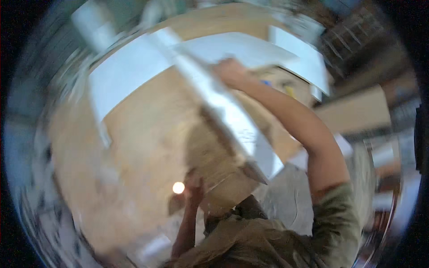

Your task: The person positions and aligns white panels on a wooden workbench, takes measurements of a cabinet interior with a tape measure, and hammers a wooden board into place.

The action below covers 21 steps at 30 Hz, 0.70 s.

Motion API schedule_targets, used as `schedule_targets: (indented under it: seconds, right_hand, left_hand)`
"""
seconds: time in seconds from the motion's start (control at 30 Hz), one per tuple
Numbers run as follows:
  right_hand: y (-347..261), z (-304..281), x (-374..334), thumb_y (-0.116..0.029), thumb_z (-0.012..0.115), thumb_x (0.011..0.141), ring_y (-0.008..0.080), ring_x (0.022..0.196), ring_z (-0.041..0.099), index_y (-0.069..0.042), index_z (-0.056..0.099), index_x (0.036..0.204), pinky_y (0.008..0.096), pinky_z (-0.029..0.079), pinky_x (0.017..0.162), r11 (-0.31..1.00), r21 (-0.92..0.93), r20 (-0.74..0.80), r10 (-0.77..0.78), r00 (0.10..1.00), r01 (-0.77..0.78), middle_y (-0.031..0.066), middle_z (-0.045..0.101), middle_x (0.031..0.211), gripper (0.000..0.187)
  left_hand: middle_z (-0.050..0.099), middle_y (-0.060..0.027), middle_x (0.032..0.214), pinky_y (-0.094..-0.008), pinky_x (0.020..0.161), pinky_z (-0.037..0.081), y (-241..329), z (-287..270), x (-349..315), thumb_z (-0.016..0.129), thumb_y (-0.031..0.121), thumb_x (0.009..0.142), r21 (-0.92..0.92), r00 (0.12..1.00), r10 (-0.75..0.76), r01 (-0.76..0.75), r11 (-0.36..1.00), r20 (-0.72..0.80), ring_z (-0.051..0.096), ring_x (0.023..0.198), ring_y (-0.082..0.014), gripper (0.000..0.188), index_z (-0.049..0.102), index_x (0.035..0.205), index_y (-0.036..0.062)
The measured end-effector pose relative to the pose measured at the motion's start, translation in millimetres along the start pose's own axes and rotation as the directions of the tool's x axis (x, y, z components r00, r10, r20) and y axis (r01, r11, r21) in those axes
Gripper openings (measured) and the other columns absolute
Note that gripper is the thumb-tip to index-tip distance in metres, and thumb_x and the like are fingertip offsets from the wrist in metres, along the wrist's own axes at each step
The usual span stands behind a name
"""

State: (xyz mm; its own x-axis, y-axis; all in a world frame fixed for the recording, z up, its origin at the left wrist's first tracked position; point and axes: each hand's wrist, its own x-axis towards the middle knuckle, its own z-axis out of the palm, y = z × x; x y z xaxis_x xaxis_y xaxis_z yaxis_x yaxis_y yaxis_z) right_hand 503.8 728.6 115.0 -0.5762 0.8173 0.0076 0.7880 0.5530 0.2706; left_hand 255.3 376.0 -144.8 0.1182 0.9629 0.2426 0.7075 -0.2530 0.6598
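Observation:
A long, narrow white panel (223,107) slants across the middle, raised over the wooden tabletop (138,138) and throwing a shadow on it. My right hand (230,73) grips the panel's right-hand edge near its far end, fingers closed. Low and near my body is my left hand (194,190), close to the tabletop and away from the panel. Motion smears its fingers, so their grip cannot be made out. Just left of it shines a bright round spot of light (178,187).
Flat white sheets (129,76) lie along the table's far side, another white piece (304,58) at far right. Beyond my right arm is a brown cardboard-like panel (357,109). Small blue and yellow items (289,91) lie beside the right forearm. A white object (94,27) stands at the far left.

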Motion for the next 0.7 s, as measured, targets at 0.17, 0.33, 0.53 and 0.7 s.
schedule_targets:
  seconds: [0.17,0.33,0.53,0.7]
  right_hand:
    - [-29.2,53.4,-56.3,-0.011,0.056,0.082,0.0224,0.083,0.063,-0.008,0.059,0.101,0.0401,0.045,0.082,0.957,-0.29,-0.247,-0.051,0.968,-0.024,0.0075,0.062,0.089,0.02]
    - [-61.6,95.3,-66.8,-0.008,0.064,0.077,0.0249,0.101,0.058,-0.009,0.053,0.113,0.0447,0.043,0.088,0.985,-0.105,-0.121,0.123,0.985,-0.136,0.0092,0.057,0.107,0.037]
    - [-63.1,146.5,-93.1,-0.012,0.068,0.076,0.0289,0.107,0.056,-0.009,0.048,0.117,0.0495,0.044,0.09,0.984,-0.059,-0.084,0.165,0.983,-0.171,0.0108,0.054,0.112,0.045]
    - [-98.1,121.2,-92.9,-0.023,0.074,0.073,0.0319,0.114,0.054,-0.01,0.048,0.122,0.0532,0.042,0.094,0.99,0.034,0.028,0.136,0.99,-0.137,0.0122,0.054,0.121,0.056]
  left_hand:
    - [0.058,-0.0208,0.125,-0.043,0.099,0.043,55.1,-60.4,-35.9,0.062,0.022,0.089,-0.279,0.904,-0.413,0.428,0.86,0.114,0.054,0.117,-0.0374,0.041,0.056,0.122,-0.0003]
    - [0.067,-0.0206,0.108,-0.0397,0.085,0.052,69.0,-74.4,-132.9,0.062,0.017,0.084,-0.164,0.77,-0.635,0.619,0.768,-0.064,0.066,0.097,-0.0337,0.037,0.062,0.117,0.0015]
    - [0.069,-0.0196,0.104,-0.0387,0.08,0.053,82.8,-61.0,-235.7,0.061,0.021,0.083,-0.281,0.488,-0.837,0.79,0.544,-0.248,0.068,0.091,-0.0334,0.04,0.062,0.118,0.0007]
    - [0.07,-0.02,0.101,-0.0412,0.08,0.053,48.9,51.8,-483.2,0.06,0.025,0.082,-0.49,-0.008,-0.978,0.867,0.097,-0.208,0.069,0.09,-0.0322,0.04,0.065,0.113,0.0001]
